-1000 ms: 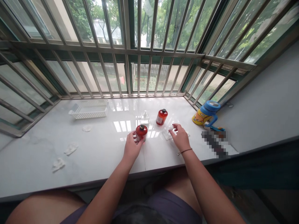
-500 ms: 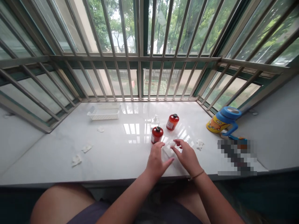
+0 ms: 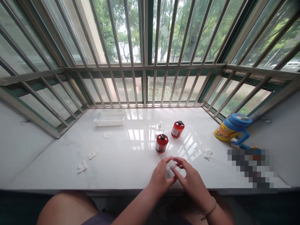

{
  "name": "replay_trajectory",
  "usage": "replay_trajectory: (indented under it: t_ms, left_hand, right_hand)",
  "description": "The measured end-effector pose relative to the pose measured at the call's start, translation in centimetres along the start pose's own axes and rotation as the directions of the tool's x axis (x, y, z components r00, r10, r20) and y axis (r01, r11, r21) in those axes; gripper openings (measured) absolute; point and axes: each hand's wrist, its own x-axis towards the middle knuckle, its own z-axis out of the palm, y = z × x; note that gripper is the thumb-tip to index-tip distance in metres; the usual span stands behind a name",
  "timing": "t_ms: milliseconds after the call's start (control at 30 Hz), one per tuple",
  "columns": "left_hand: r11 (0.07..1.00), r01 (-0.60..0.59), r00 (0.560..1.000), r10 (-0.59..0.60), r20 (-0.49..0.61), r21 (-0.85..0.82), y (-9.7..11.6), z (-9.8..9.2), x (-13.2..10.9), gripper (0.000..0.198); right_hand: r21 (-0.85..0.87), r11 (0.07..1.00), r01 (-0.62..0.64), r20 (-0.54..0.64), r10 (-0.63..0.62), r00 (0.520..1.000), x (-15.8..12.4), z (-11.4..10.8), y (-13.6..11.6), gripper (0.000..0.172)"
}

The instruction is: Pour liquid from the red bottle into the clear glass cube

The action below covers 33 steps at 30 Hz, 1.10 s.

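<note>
Near the counter's front edge, my left hand (image 3: 161,176) is curled around a small clear container (image 3: 169,173). My right hand (image 3: 190,178) has its thumb and fingers closed on the rounded clear top (image 3: 172,165) of the same container. Fingers cover much of it, so its full shape is hidden. Just beyond my hands stands a red bottle (image 3: 161,143) with a black cap. Another red bottle (image 3: 177,129) is farther back to the right. A clear glass-like container (image 3: 160,127) with a knobbed top sits behind the nearer bottle.
A white perforated basket (image 3: 110,120) lies at the back left. Crumpled white tissues (image 3: 93,153) are scattered left, and another tissue (image 3: 207,153) lies right. A blue and yellow mug (image 3: 232,128) stands right, by a blurred-out patch (image 3: 252,170). Metal bars (image 3: 145,67) line the window.
My left hand has gone from open beside the clear container to closed around it. My right fingers stay at its top. The camera view has shifted, moving the scene lower and rightward.
</note>
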Motion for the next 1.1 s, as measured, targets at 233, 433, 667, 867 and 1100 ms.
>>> replay_trajectory:
  t_ms: [233,433,667,867,1100]
  left_hand:
    - [0.998,0.05,0.999,-0.05,0.007,-0.034,-0.3,0.3,-0.2,0.081]
    - [0.997,0.059,0.998,-0.059,0.007,-0.053,-0.4,0.2,-0.2,0.083]
    - [0.997,0.07,0.998,-0.07,0.008,-0.038,-0.7,0.4,-0.3,0.088]
    - [0.996,0.058,0.998,-0.057,0.018,-0.063,-1.0,0.4,-0.3,0.09]
    - [0.999,0.047,0.999,-0.047,-0.018,-0.021,-0.8,0.7,-0.5,0.089]
  right_hand:
    - [-0.015,0.997,-0.078,-0.091,0.077,0.993,0.0,0.6,0.3,0.044]
    - [0.058,0.997,-0.058,-0.031,0.06,0.998,-0.4,1.0,0.1,0.049]
    - [0.004,0.994,-0.107,-0.11,0.106,0.988,0.2,1.3,-0.1,0.043]
    - [-0.019,0.991,-0.133,-0.143,0.129,0.981,0.2,1.7,-0.4,0.039]
    - [-0.064,0.988,-0.139,-0.209,0.123,0.97,-0.1,2.9,-0.1,0.037]
